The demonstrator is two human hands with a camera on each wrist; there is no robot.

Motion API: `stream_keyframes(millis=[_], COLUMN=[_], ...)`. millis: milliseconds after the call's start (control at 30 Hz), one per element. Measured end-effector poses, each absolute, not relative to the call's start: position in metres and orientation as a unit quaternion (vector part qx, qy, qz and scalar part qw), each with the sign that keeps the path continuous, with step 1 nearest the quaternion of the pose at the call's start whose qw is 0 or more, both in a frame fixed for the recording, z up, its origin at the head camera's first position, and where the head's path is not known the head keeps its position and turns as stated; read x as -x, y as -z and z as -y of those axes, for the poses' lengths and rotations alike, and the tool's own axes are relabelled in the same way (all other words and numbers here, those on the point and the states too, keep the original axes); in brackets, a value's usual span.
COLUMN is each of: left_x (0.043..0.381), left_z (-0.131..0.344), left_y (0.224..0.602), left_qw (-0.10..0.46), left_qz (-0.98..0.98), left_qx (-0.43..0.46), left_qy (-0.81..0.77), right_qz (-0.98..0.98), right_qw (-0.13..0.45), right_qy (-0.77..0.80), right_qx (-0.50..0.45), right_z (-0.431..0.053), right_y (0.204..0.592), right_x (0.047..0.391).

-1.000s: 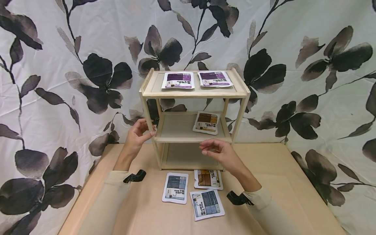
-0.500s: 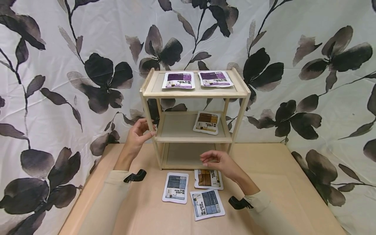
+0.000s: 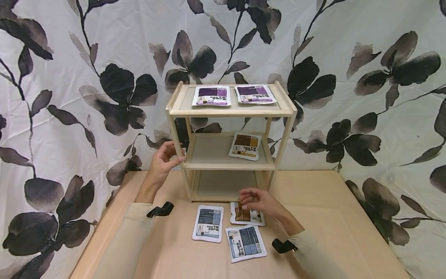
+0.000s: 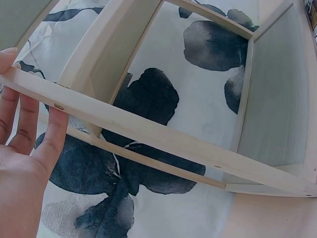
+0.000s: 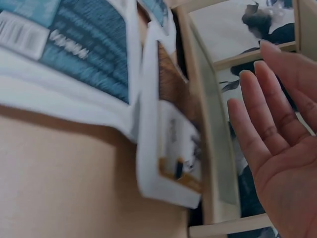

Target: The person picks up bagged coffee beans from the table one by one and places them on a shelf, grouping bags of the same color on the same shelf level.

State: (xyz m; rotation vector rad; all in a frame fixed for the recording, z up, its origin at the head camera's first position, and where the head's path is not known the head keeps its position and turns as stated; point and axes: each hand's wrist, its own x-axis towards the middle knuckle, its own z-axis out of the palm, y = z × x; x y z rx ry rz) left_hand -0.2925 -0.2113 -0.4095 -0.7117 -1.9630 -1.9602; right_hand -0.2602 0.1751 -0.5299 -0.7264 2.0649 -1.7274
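Note:
In the head view my left hand (image 3: 163, 161) grips the left front post of a small three-tier wooden shelf (image 3: 231, 112). The left wrist view has the thumb on one side of that post (image 4: 148, 130) and the fingers on the other. My right hand (image 3: 259, 202), holding nothing, hovers over a brown-labelled pouch (image 3: 240, 218) on the table and partly covers it. Its fingers are loosely bent and apart from the pouch in the right wrist view. Two blue-grey pouches lie nearby, one on the left (image 3: 208, 223) and one in front (image 3: 246, 244).
Two purple pouches, one left (image 3: 211, 95) and one right (image 3: 256, 94), lie on the top tier. Another brown pouch (image 3: 245, 146) rests on the right of the middle tier. A floral cloth (image 3: 376, 128) hangs behind the table (image 3: 324, 217).
My right hand has come down from in front of the middle tier's edge to over the brown pouch on the table. The left hand has stayed on the post.

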Motion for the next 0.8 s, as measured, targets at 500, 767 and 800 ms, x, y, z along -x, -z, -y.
stream_keyframes(millis=[500, 767, 800], left_x=[0.293, 0.294, 0.294], left_z=[0.211, 0.210, 0.210], left_y=[0.409, 0.408, 0.408], left_qw=[0.136, 0.136, 0.136], left_qz=[0.679, 0.676, 0.676], left_qx=[0.239, 0.240, 0.240], left_qy=[0.680, 0.683, 0.684], right_qz=[-0.735, -0.746, -0.747], right_qw=[0.178, 0.181, 0.181], right_qy=[0.583, 0.567, 0.565], right_qx=[0.296, 0.297, 0.300], right_z=[-0.184, -0.186, -0.186], right_y=[0.560, 0.561, 0.561], right_x=[0.261, 0.258, 0.258])
